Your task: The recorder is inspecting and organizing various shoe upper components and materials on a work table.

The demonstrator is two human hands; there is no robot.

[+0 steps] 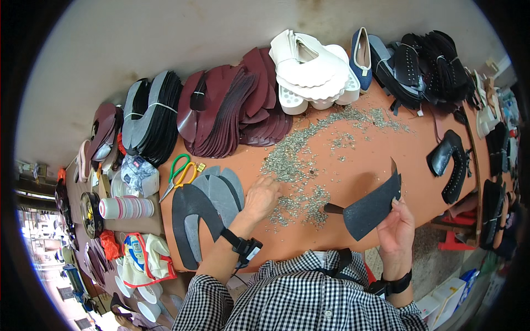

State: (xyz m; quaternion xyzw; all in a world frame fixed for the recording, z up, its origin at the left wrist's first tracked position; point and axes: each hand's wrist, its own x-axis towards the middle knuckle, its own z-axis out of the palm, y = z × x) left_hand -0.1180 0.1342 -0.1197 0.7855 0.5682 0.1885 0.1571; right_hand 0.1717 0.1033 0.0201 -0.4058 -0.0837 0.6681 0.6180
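Note:
My right hand (pixel 396 227) pinches the edge of a dark grey shoe upper piece (pixel 369 214) between thumb and fingers, holding it up off the orange tabletop (pixel 381 154). One narrow end of the piece points upward and a brown strip shows at its left. At the left edge of a scattered heap of small silvery metal studs (pixel 287 160) is my left hand (pixel 263 197), its fingers bent down and together. What its fingertips hold, if anything, is hidden. Beside that wrist lie flat grey upper pieces (pixel 193 207), overlapping one another.
Bundles of burgundy pieces (pixel 212 110) and black-grey pieces (pixel 152 118) stand along the wall. Green- and yellow-handled scissors (pixel 178 175) lie at left. White shoe parts (pixel 314 69), a blue shoe (pixel 361 60) and studded black pieces (pixel 433 66) sit behind; a black upper (pixel 450 163) lies right.

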